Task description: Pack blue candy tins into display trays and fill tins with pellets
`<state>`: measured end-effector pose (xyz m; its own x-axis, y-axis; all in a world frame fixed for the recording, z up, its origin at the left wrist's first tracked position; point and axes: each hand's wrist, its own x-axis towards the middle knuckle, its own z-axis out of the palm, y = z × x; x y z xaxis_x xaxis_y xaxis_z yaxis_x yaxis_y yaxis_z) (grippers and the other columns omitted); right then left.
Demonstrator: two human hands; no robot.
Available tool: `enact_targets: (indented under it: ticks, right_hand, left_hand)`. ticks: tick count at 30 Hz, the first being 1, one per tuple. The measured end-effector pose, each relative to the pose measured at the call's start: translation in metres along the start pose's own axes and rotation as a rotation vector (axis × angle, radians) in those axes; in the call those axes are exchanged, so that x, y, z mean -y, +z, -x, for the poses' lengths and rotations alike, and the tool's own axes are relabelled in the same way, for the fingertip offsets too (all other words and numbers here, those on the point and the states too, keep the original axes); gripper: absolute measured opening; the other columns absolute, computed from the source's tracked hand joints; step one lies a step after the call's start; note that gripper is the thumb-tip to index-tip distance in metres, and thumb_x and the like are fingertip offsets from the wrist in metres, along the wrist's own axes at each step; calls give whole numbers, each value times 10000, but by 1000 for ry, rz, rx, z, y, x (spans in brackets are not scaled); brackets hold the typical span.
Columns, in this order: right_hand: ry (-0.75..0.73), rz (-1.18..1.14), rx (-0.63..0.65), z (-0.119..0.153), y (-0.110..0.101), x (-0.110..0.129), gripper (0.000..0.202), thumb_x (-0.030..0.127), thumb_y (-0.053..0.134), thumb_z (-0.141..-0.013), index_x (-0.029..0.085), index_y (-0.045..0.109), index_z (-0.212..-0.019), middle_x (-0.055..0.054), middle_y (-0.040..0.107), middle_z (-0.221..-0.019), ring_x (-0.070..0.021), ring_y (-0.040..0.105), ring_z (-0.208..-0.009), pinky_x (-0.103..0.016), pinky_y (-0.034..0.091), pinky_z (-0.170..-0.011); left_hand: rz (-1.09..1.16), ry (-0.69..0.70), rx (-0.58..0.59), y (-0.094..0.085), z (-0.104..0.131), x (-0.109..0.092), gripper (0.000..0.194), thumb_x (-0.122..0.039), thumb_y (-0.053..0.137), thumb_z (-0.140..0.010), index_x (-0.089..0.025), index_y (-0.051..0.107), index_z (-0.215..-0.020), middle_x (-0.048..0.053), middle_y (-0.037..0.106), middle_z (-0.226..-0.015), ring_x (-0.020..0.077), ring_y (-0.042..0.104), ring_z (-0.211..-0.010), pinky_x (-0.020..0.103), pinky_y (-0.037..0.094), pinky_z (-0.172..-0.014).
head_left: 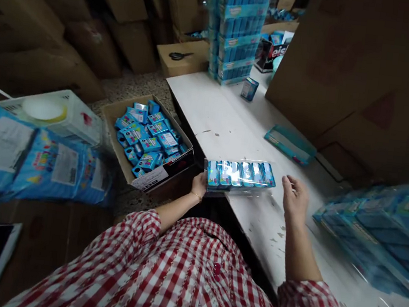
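Observation:
A clear plastic pack (241,175) holding a row of several shiny blue small boxes lies across the near edge of the white table. Its left end is gripped by my left hand (199,185), whose fingers are partly hidden behind the pack. To the right of the pack, a small gap away, my right hand (295,198) hovers with fingers loosely bent and holding nothing. Left of the table, an open carton (112,138) is filled with loose small blue boxes (151,130). A flat blue clear-windowed wrapper (290,143) rests on the table beyond the pack.
A tall stack of blue packs (236,34) stands at the table's far end, near one single blue box (249,89). More stacked packs (384,228) line the right side. A large cardboard box (358,67) borders the table. Scissors (179,56) lie on a carton behind.

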<state>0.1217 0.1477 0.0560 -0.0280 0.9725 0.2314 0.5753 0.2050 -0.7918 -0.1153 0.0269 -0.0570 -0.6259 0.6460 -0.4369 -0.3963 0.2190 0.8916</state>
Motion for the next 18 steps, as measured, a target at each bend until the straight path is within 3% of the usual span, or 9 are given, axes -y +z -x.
enact_targets:
  ticks: [3, 8, 11, 14, 18]
  right_hand:
    - [196, -170, 174, -13, 7, -9, 458, 542, 619, -654, 135, 678, -854, -79, 664, -843, -186, 582, -793, -312, 435, -745]
    - [286, -350, 172, -9, 17, -7, 404, 506, 686, -578, 142, 679, -751, -33, 656, -714, -156, 571, -709, -263, 424, -676]
    - [293, -372, 167, -10, 14, -3, 363, 487, 695, -557, 148, 663, -683, -7, 620, -623, -136, 539, -632, -254, 408, -622]
    - [307, -416, 179, -17, 11, -2, 327, 452, 721, -511, 158, 634, -624, 12, 583, -570, -117, 502, -584, -252, 390, -596]
    - [315, -446, 203, -26, 8, 3, 297, 412, 742, -458, 169, 602, -555, 25, 547, -521, -101, 461, -539, -253, 370, -572]
  left_hand:
    - [-137, 87, -41, 1, -7, -6, 209, -325, 609, -707, -134, 580, -629, 27, 600, -596, 174, 552, -717, 246, 416, -623]
    - [-334, 186, -58, -4, -15, -18, 247, -230, 633, -657, -162, 479, -475, 15, 537, -527, 187, 542, -718, 258, 385, -663]
    - [-391, 249, -98, -13, -13, -31, 228, -289, 541, -750, -168, 523, -558, 40, 575, -626, 186, 544, -764, 264, 383, -691]
    - [-363, 375, -174, -24, -1, -54, 357, -425, 375, -847, -168, 573, -700, 49, 599, -737, 158, 541, -749, 248, 395, -659]
    - [-381, 369, 120, -26, 23, -90, 405, -544, 565, -706, -149, 592, -622, 1, 552, -596, 114, 482, -587, 225, 368, -560]
